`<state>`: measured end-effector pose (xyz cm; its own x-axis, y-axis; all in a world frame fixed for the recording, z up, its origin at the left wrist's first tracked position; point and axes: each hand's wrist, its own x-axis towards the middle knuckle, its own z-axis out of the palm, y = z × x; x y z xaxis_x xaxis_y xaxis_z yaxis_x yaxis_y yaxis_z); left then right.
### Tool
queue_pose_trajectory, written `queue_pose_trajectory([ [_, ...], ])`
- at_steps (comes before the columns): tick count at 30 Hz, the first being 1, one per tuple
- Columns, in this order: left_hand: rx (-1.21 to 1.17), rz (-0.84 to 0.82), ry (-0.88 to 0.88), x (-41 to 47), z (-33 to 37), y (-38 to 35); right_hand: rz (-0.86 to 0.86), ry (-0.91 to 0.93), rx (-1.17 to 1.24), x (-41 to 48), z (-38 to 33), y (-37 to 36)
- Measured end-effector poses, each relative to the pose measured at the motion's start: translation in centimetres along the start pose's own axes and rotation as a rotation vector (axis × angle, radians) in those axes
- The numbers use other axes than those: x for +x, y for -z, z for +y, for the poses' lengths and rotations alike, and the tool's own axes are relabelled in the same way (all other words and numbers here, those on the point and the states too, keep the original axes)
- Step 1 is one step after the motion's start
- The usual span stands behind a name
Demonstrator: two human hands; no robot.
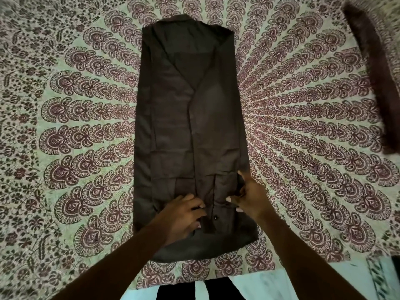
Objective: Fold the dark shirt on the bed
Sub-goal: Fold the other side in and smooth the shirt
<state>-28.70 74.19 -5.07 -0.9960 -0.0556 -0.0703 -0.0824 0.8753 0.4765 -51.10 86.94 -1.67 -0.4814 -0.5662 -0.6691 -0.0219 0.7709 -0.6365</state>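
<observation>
I find the dark shirt (190, 126) lying flat and lengthwise in the middle of the bed (303, 126), collar end at the far side and hem end nearest me. Both side portions are turned inward over the body, so the garment forms one long, narrow panel. The overlapping edges meet in a slanted line that runs from the collar area down the centre. One small dark button (215, 217) shows near the hem end, between the two hands.

The left hand (184, 215) rests on the lower middle of the shirt, just left of the button. Its fingers (198, 207) are curled down into the cloth and gather a small bunch of it. The right hand (249, 195) is at the right edge of the shirt, just beside the left hand and slightly farther up the panel. Its fingers (229, 199) are bent inward and clamp a fold of the fabric, with the thumb lying along the shirt's outer edge. Both forearms reach in from the near edge of the view.

The bedspread (86, 126) carries a radiating paisley print in maroon on a pale ground and is visible on all sides of the shirt. A long brown furry item (368, 72) lies at the far right of the bed, well apart from the shirt. A pale floor (249, 286) shows past the near edge of the bed.
</observation>
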Motion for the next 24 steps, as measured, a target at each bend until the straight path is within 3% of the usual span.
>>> queue_pose_trajectory([
  [4,-0.095,-0.167,0.059,0.6,-0.3,1.3,0.15,0.093,-0.232,1.0,-0.7,0.3],
  [6,-0.107,-0.103,0.059,1.9,-0.8,2.3,0.243,0.159,-0.347,1.8,-1.5,0.7],
  [8,-0.042,0.067,0.063,3.9,-2.0,2.9,0.274,0.194,-0.424,3.1,-2.4,1.1],
  [11,0.097,0.197,0.244,7.8,-4.9,4.6,0.193,0.252,-0.575,5.4,-4.0,1.5],
  [14,0.176,-0.007,0.46,11.1,-7.4,7.1,0.025,0.273,-0.688,7.0,-5.3,1.7],
  [19,0.356,-0.122,0.436,14.5,-8.7,9.3,-0.031,0.278,-0.678,7.8,-6.2,2.6],
  [24,0.369,-0.013,0.533,17.7,-9.6,9.6,0.009,0.408,-0.667,10.2,-5.9,3.1],
])
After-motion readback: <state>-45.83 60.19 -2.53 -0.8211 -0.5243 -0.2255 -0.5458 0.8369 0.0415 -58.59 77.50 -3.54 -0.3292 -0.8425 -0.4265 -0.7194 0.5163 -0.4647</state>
